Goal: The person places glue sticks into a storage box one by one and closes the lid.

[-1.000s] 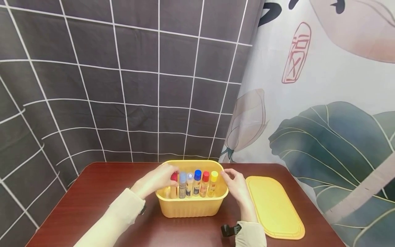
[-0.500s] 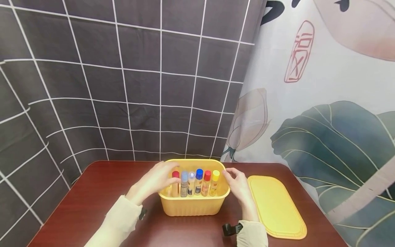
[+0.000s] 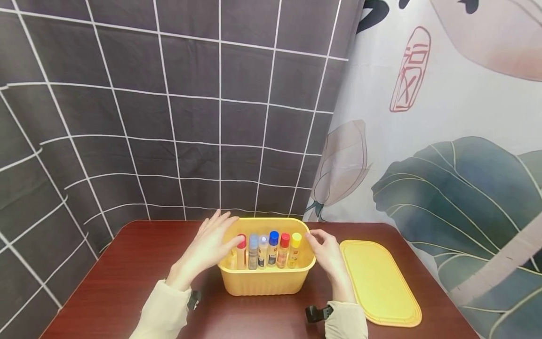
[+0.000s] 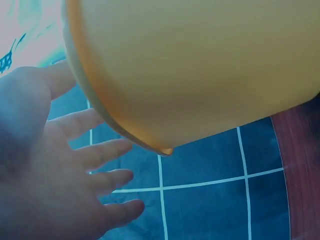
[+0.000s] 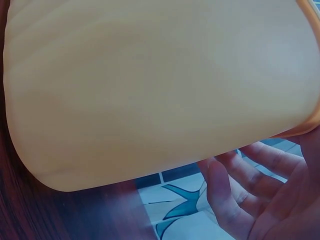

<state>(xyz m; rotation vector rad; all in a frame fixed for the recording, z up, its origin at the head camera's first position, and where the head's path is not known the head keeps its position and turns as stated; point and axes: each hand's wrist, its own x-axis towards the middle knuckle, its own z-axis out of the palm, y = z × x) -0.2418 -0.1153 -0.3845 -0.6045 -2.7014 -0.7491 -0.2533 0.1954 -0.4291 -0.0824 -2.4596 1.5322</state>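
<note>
A yellow plastic bin (image 3: pixel 266 285) stands upright on the table. In it, small labelled bottles stand side by side, with caps in red, pale blue, white, blue and yellow. My left hand (image 3: pixel 207 245) hovers over the bin's left end, fingers spread and thumb pointing towards the red-capped bottle (image 3: pixel 241 252) at the row's left. In the left wrist view this hand (image 4: pixel 65 155) shows extended fingers beside the rim. My right hand (image 3: pixel 330 259) holds the bin's right rim, thumb at the edge; the right wrist view shows its bent fingers (image 5: pixel 240 170) against the outer wall.
A flat yellow lid (image 3: pixel 381 282) with rounded corners lies on the dark red table (image 3: pixel 127 278) to the right of the bin. Behind the table hang a dark gridded cloth (image 3: pixel 190 117) and a pale cloth with printed leaves (image 3: pixel 449 188).
The left hand pinched the red-capped bottle a second ago; it has let go, spread its fingers and moved up and left. The bottle stays standing. The right hand keeps its place at the rim.
</note>
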